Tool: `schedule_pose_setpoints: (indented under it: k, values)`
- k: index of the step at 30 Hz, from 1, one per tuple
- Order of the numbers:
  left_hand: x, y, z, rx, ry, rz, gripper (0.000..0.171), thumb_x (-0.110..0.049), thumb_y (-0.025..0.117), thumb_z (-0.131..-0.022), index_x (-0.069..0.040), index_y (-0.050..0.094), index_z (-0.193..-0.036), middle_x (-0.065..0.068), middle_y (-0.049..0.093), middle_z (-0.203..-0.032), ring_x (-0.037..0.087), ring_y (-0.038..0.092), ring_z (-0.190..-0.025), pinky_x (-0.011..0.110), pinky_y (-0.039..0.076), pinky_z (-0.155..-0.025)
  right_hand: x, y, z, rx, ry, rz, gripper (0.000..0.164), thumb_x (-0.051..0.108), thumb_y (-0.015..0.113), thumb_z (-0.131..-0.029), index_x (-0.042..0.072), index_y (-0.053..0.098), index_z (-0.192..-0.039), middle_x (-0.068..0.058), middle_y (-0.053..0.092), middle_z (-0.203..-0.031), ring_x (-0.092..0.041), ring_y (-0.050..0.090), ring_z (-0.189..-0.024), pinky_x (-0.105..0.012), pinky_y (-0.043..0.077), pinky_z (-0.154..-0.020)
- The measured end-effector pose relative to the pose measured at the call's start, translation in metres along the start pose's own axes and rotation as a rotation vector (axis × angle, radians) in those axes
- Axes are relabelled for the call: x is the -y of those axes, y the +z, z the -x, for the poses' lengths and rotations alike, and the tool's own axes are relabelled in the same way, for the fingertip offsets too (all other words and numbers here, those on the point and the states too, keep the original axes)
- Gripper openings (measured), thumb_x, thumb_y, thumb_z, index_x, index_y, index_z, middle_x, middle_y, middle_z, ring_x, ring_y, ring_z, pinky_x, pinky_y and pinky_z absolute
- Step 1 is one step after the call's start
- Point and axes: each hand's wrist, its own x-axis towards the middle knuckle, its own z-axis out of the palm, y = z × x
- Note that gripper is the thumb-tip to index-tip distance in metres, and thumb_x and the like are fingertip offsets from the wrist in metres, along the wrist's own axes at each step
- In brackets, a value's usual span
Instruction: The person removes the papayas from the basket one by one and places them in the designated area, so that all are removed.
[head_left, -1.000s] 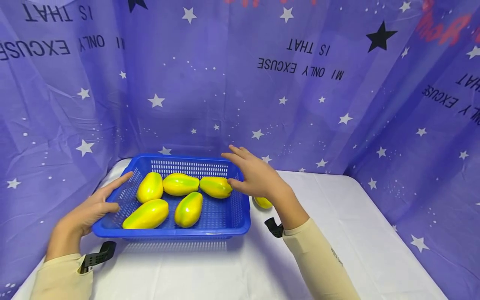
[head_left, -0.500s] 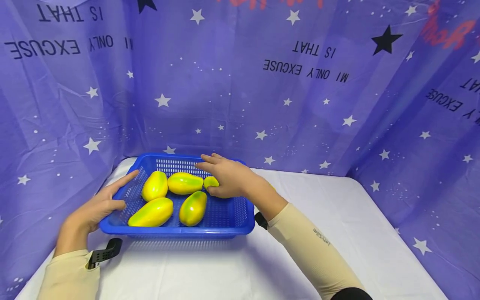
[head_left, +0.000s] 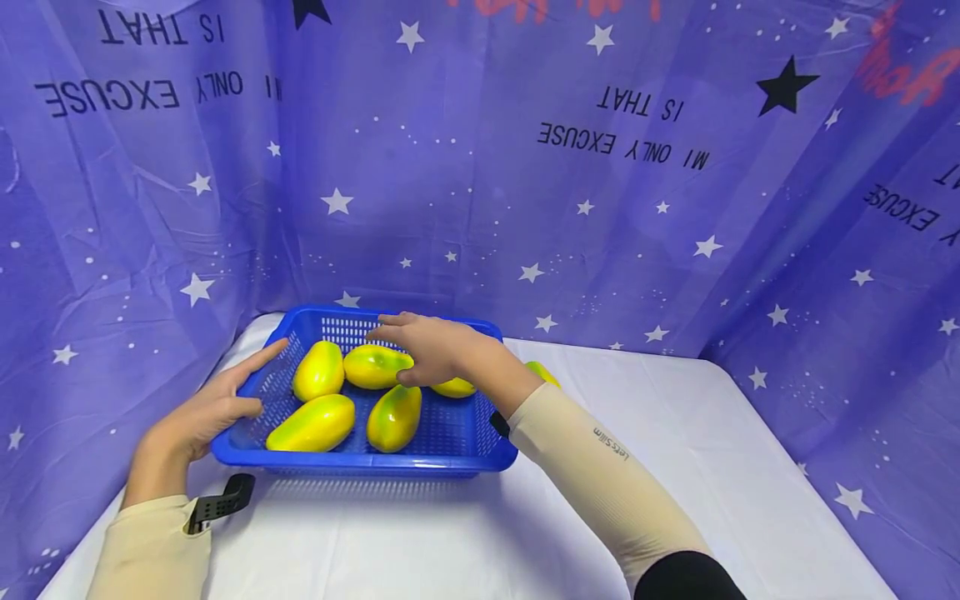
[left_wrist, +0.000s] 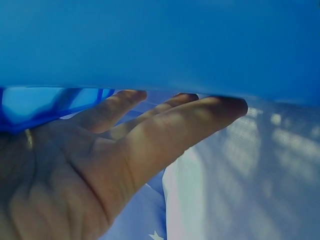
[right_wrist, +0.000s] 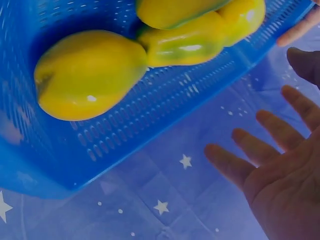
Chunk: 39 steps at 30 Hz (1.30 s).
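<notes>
A blue slotted basket point(head_left: 360, 460) holds several glossy yellow-green papayas point(head_left: 311, 423). My left hand point(head_left: 202, 412) grips its left side, thumb and index finger crossing the rim; the other fingers are hidden in the head view. In the left wrist view, fingers point(left_wrist: 175, 125) reach under the blue rim. My right hand point(head_left: 431, 346) hovers over the back of the basket, fingers stretched out and nothing held. It overlaps the back-middle papaya point(head_left: 371, 367) and partly covers the back-right papaya point(head_left: 456, 387). The right wrist view shows spread fingers point(right_wrist: 250, 147) beside the basket edge.
Another papaya point(head_left: 542, 373) lies on the white tablecloth point(head_left: 637, 417) right of the basket, partly behind my right forearm. A purple star-printed curtain point(head_left: 450, 183) hangs close behind the basket and along both sides.
My right hand has moved left from the basket's right rim to above the back papayas. The left hand stays on the basket. The whole view has shifted slightly, moving the scene rightward.
</notes>
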Motion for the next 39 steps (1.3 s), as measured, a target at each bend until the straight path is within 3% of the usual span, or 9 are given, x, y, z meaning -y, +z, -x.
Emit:
schedule_pose_setpoints:
  k: [7,14,18,22,27,34,37,39]
  values:
    - [-0.002,-0.001,0.0,-0.014,-0.023,-0.036,0.096,0.004,0.049,-0.076,-0.028,0.012,-0.158,0.015,-0.002,-0.161,0.045,0.019,-0.136,0.064,0.031,-0.1,-0.003,0.007,-0.02,0.077,-0.043,-0.021,0.069,0.019,0.066,-0.092,0.039,0.035,-0.15,0.011,0.014,-0.16,-0.014,0.01,-0.147,-0.042,0.028,-0.112]
    - [-0.003,0.001,0.0,-0.024,-0.041,-0.037,0.095,0.004,0.05,-0.076,-0.026,0.012,-0.158,0.017,-0.003,-0.161,0.048,0.02,-0.135,0.067,0.032,-0.099,-0.004,0.017,-0.039,0.132,-0.023,-0.029,0.071,0.003,0.059,-0.094,0.042,0.036,-0.149,0.014,0.014,-0.16,-0.012,0.008,-0.147,-0.041,0.027,-0.113]
    - [-0.003,0.001,0.0,-0.029,-0.047,-0.05,0.095,0.003,0.05,-0.076,-0.027,0.012,-0.158,0.015,-0.004,-0.161,0.049,0.014,-0.137,0.073,0.025,-0.099,-0.005,0.023,-0.046,0.156,-0.007,-0.037,0.075,-0.001,0.059,-0.093,0.045,0.036,-0.148,0.015,0.018,-0.159,-0.01,0.012,-0.146,-0.04,0.024,-0.114]
    - [-0.003,0.001,0.001,-0.031,-0.048,-0.047,0.095,0.004,0.05,-0.077,-0.027,0.013,-0.158,0.015,-0.003,-0.161,0.049,0.015,-0.137,0.072,0.025,-0.099,-0.006,0.028,-0.052,0.16,-0.007,-0.034,0.078,-0.005,0.059,-0.091,0.044,0.037,-0.148,0.013,0.019,-0.159,-0.011,0.015,-0.146,-0.039,0.025,-0.113]
    - [-0.003,0.003,0.002,-0.031,-0.055,-0.027,0.094,0.005,0.05,-0.077,-0.026,0.013,-0.158,0.018,-0.001,-0.16,0.049,0.023,-0.133,0.064,0.036,-0.098,-0.008,0.036,-0.061,0.167,-0.023,-0.025,0.086,-0.014,0.057,-0.086,0.045,0.04,-0.146,0.013,0.015,-0.16,-0.011,0.012,-0.146,-0.037,0.026,-0.113]
    - [-0.004,0.004,0.0,-0.042,-0.026,-0.068,0.096,0.006,0.051,-0.075,-0.026,0.015,-0.158,0.014,-0.002,-0.161,0.045,0.007,-0.139,0.074,0.016,-0.101,-0.011,0.046,-0.069,0.169,-0.027,0.004,0.084,-0.016,0.054,-0.086,0.045,0.044,-0.144,0.014,0.016,-0.159,-0.01,0.014,-0.146,-0.035,0.02,-0.115]
    - [-0.003,0.003,-0.001,-0.028,-0.027,-0.058,0.094,0.006,0.05,-0.077,-0.026,0.014,-0.158,0.015,0.0,-0.161,0.043,0.02,-0.135,0.058,0.034,-0.103,-0.01,0.047,-0.07,0.174,-0.012,0.003,0.086,-0.016,0.052,-0.087,0.047,0.042,-0.144,0.016,0.019,-0.158,-0.011,0.017,-0.145,-0.036,0.022,-0.115]
    - [-0.003,0.003,-0.001,-0.016,-0.029,-0.036,0.093,0.006,0.049,-0.078,-0.026,0.013,-0.158,0.018,0.002,-0.16,0.038,0.033,-0.129,0.045,0.044,-0.097,-0.009,0.047,-0.07,0.178,0.01,-0.017,0.086,-0.015,0.052,-0.088,0.05,0.041,-0.143,0.018,0.019,-0.157,-0.011,0.019,-0.145,-0.037,0.023,-0.114]
